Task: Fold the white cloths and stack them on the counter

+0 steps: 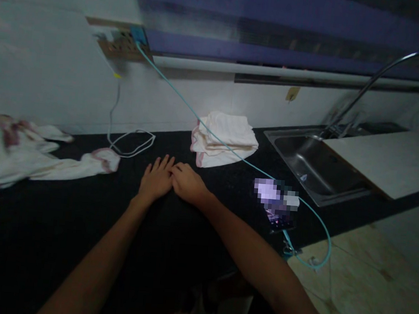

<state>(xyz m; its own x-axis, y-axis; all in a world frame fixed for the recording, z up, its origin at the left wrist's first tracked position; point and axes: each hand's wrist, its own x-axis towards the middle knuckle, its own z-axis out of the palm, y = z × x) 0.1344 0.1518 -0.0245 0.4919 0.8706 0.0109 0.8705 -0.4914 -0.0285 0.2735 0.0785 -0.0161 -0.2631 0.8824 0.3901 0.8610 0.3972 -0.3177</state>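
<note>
My left hand (156, 178) lies flat on the black countertop (81, 224), fingers stretched out and slightly apart, holding nothing. My right hand (187, 183) rests beside it with fingers curled loosely, its fingertips touching the left hand. Behind both hands sits a folded stack of white cloths (224, 139). A loose white cloth with pinkish edging (31, 155) sprawls to the left. A phone with a lit screen (277, 206) lies to the right of my right hand, plugged into a teal cable (198, 120).
A steel sink (313, 167) with a curved faucet (390, 74) is at the right, partly covered by a pale board (387, 159). A wall socket board (122, 41) holds the teal cable and a white cable (132, 143). Tiled floor (366, 285) shows past the counter edge.
</note>
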